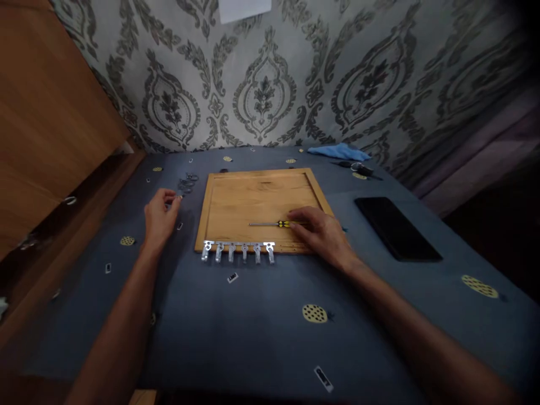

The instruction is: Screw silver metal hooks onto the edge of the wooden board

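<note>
A wooden board [257, 197] lies on a blue cloth-covered table. A metal hook rail [238, 250] with several hooks sits along the board's near edge. A thin screwdriver [270, 224] with a yellow-and-black handle lies on the board, its shaft pointing left. My right hand [320, 230] rests on the board with its fingers curled over the screwdriver's handle. My left hand [160, 216] is left of the board, fingertips pinched together on something small that I cannot make out, near a cluster of small metal parts [188, 183].
A black phone [396, 228] lies right of the board. A blue cloth [337, 151] and keys [358, 167] are at the back right. A wooden cabinet [50, 124] stands on the left. Patterned wallpaper rises behind the table.
</note>
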Demonstrator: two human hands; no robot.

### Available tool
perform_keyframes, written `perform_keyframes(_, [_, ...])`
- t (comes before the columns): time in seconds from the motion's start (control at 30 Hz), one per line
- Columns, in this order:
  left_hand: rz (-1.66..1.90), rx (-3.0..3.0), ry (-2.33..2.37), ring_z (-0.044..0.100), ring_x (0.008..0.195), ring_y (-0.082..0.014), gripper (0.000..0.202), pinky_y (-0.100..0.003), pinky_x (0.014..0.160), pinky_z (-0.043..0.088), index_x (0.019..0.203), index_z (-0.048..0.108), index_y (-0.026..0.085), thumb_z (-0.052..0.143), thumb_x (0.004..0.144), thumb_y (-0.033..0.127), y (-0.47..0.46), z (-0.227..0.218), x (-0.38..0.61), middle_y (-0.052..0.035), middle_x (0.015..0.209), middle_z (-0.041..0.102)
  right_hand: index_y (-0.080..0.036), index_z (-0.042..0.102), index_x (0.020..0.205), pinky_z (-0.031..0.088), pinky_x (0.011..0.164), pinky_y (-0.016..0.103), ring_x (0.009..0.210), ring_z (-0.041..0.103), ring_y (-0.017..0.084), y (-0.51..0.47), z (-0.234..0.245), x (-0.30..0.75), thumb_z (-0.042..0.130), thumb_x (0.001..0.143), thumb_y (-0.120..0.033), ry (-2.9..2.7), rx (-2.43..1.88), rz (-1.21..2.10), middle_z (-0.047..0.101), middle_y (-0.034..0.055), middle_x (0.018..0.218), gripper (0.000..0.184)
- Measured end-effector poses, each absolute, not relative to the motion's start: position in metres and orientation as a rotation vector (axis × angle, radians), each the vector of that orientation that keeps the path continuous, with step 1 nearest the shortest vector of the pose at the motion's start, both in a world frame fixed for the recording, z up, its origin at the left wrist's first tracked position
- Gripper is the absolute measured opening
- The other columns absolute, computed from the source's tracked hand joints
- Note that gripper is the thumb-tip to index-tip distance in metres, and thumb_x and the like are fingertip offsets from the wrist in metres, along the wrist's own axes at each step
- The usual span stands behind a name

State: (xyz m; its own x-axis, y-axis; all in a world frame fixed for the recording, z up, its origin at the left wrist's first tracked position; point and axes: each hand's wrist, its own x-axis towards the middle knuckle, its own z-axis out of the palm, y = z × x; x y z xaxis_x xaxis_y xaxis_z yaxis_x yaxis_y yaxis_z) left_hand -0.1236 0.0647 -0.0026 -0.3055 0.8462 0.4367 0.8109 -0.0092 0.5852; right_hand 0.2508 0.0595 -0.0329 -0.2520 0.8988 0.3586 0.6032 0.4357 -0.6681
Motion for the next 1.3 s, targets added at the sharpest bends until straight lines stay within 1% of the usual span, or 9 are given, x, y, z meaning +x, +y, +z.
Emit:
perform_keyframes(0.17, [1.219,1.85,2.213,0.069,0.091,-0.0225,0.022,-0.035,0.084,0.051,0.1,0.062,0.021,0.054,0.086,0.037,0.064,-0.006,-0.122,-0.0072,0.097,0.073,-0.019,0.074,0.102,0.048,0.106,0.058,0.124,0.06,0.03,0.041,-0.03,0.236,0.048,0.101,-0.036,-2.142,-1.048,0.32,0.07,0.0141,0.125,0.031])
perform_keyframes(0.37, [1.196,1.866,2.208,0.067,0.093,-0.0241,0.022,-0.04,0.088,0.051,0.102,0.062,0.022,0.054,0.087,0.035,0.065,-0.013,-0.123,-0.0077,0.1,0.072,-0.018,0.075,0.099,0.038,0.116,0.063,0.143,0.043,0.033,0.033,-0.034,0.216,0.035,0.106,-0.039,-2.261,-0.973,0.336,0.061,0.0149,0.139,0.045])
perform_keyframes(0.5, [1.19,1.89,2.212,0.066,0.098,-0.0251,0.021,-0.041,0.092,0.05,0.104,0.062,0.023,0.053,0.089,0.034,0.064,-0.013,-0.123,-0.0075,0.102,0.072,-0.017,0.075,0.101,0.037,0.117,0.063,0.144,0.041,0.033,0.031,-0.034,0.215,0.036,0.106,-0.041,-2.302,-0.973,0.341,0.059,0.0159,0.14,0.046])
perform_keyframes(0.6, [1.207,1.916,2.16,0.066,0.099,-0.0257,0.022,-0.041,0.09,0.05,0.104,0.062,0.022,0.054,0.089,0.036,0.06,-0.005,-0.114,-0.0081,0.103,0.073,-0.017,0.074,0.107,0.038,0.116,0.063,0.145,0.04,0.035,0.03,-0.033,0.215,0.046,0.102,-0.049,-2.332,-0.911,0.319,0.059,0.0176,0.14,0.043])
perform_keyframes(0.67, [1.205,1.987,2.027,0.065,0.101,-0.0261,0.023,-0.04,0.089,0.05,0.102,0.063,0.021,0.056,0.088,0.038,0.055,0.002,-0.102,-0.0076,0.103,0.073,-0.017,0.072,0.114,0.038,0.115,0.063,0.145,0.039,0.037,0.029,-0.033,0.216,0.055,0.096,-0.058,-2.329,-0.852,0.295,0.059,0.0188,0.141,0.048])
perform_keyframes(0.73, [1.138,2.114,1.723,0.065,0.105,-0.0257,0.028,-0.041,0.095,0.05,0.104,0.063,0.021,0.059,0.089,0.044,0.046,0.01,-0.084,-0.0069,0.107,0.073,-0.016,0.069,0.121,0.038,0.116,0.063,0.146,0.039,0.037,0.028,-0.034,0.219,0.06,0.09,-0.063,-2.326,-0.824,0.295,0.058,0.0193,0.142,0.057])
perform_keyframes(0.93, [0.578,2.425,1.219,0.057,0.122,-0.0302,0.064,-0.047,0.104,0.047,0.13,0.054,0.024,0.079,0.079,0.055,0.013,0.015,-0.026,-0.0098,0.127,0.063,-0.017,0.071,0.12,0.037,0.117,0.063,0.145,0.039,0.036,0.025,-0.036,0.231,0.042,0.101,-0.058,-2.324,-0.965,0.374,0.056,0.0168,0.144,0.054])
perform_keyframes(1.1, [0.412,2.572,1.187,0.053,0.125,-0.0325,0.069,-0.049,0.103,0.046,0.138,0.046,0.023,0.079,0.082,0.047,0.003,0.012,-0.012,-0.0126,0.13,0.061,-0.02,0.072,0.117,0.034,0.118,0.064,0.145,0.037,0.034,0.024,-0.039,0.23,0.037,0.104,-0.052,-2.31,-1.0,0.391,0.056,0.0145,0.144,0.049])
perform_keyframes(1.3, [0.408,2.663,1.191,0.055,0.12,-0.0309,0.066,-0.046,0.101,0.046,0.135,0.044,0.021,0.079,0.084,0.042,0.001,0.007,-0.009,-0.0116,0.125,0.063,-0.018,0.073,0.115,0.031,0.119,0.064,0.147,0.034,0.035,0.025,-0.042,0.226,0.034,0.105,-0.051,-2.322,-1.006,0.387,0.053,0.0164,0.146,0.052])
